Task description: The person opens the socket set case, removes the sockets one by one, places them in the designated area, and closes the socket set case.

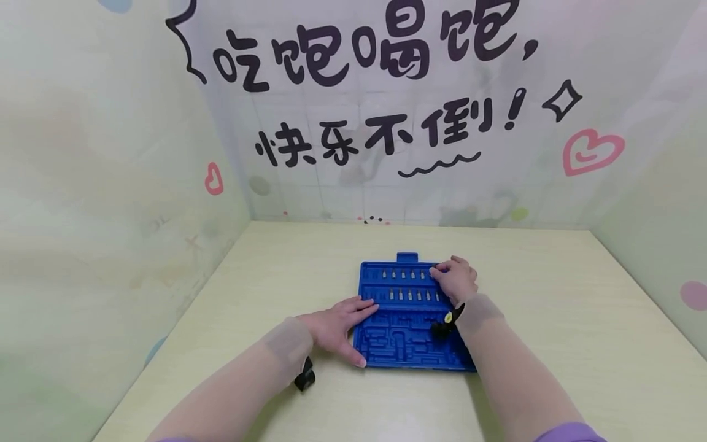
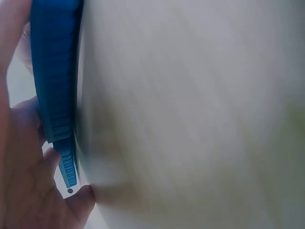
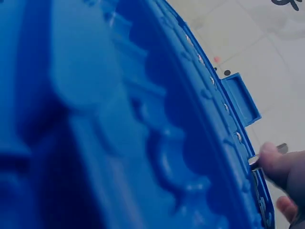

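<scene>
A blue plastic case (image 1: 394, 337) lies open on the table, with two rows of small metal bits (image 1: 410, 294) in its upper part and moulded recesses below. My left hand (image 1: 337, 325) rests at the case's left edge, fingers spread on the rim and thumb at the lower corner; the left wrist view shows that hand (image 2: 38, 176) beside the case's side wall (image 2: 57, 71). At the top right of the case, my right hand (image 1: 457, 279) pinches a small metal bit (image 3: 283, 148) between thumb and finger, at the end of the upper row.
A blue latch tab (image 1: 407, 257) sticks out from the case's far edge. The pale wooden table (image 1: 287, 264) meets a printed wall (image 1: 342, 196) at the back, with walls on the left and right too. Dark wrist devices (image 1: 305, 376) are strapped at both wrists.
</scene>
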`<state>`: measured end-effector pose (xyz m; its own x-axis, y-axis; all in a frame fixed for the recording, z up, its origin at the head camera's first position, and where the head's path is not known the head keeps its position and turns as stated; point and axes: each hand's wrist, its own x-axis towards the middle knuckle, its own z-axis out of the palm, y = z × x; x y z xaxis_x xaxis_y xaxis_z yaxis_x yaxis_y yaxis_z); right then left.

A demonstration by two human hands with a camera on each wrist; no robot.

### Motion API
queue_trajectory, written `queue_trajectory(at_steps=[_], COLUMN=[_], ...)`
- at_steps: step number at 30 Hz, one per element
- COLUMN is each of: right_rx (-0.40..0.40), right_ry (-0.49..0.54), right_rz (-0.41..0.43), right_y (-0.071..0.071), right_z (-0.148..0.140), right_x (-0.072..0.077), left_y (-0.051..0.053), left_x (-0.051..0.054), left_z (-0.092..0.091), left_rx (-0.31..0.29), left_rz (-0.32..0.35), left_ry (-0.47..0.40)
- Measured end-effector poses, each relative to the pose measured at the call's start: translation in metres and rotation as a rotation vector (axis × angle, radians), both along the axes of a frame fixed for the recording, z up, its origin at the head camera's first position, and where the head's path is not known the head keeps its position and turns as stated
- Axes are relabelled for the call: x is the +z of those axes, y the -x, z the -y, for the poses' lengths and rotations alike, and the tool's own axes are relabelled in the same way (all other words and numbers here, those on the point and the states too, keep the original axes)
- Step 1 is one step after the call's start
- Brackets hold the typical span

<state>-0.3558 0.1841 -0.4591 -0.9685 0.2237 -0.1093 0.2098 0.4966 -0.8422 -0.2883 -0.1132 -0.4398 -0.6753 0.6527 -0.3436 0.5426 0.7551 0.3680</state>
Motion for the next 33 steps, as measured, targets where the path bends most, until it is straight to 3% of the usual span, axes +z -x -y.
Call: queue_trajectory(at_steps=[5,8,12,16,19,25,33], right_rx=[-0.019,-0.038,-0.039,0.059,0.130,0.131,0.176], right_ry=[0.286,0.312,0.080,-0.209,-0.326,-0.365,-0.375], right_rz=[-0.041,-0.029,-0.013,0.072,0.113,0.116,0.120], right_y=[-0.001,-0.004,-0.007,-0.008,-0.006,-0.002,0.002], right_z=[-0.012,-0.026,-0.046,-0.061,-0.067,-0.067,-0.069], right_x=[0.005,0.012,0.022,0.026,0.022,0.013,0.011], left_y=[-0.001,-0.001,-0.002,-0.002,-0.002,-0.002,0.000], left_x=[-0.001,-0.002,-0.001,0.000,0.000,-0.001,-0.002], left_z=[0.001,0.001,0.002,0.002,0.002,0.002,0.002], left_rx=[0.000,0.001,0.001,-0.001,-0.002,-0.010,-0.018], left_rz=[0.003,0.006,-0.002,-0.004,0.000,-0.003,-0.011], left_ry=[-0.010,-0.009,-0.002,0.001,-0.001,-0.003,-0.001])
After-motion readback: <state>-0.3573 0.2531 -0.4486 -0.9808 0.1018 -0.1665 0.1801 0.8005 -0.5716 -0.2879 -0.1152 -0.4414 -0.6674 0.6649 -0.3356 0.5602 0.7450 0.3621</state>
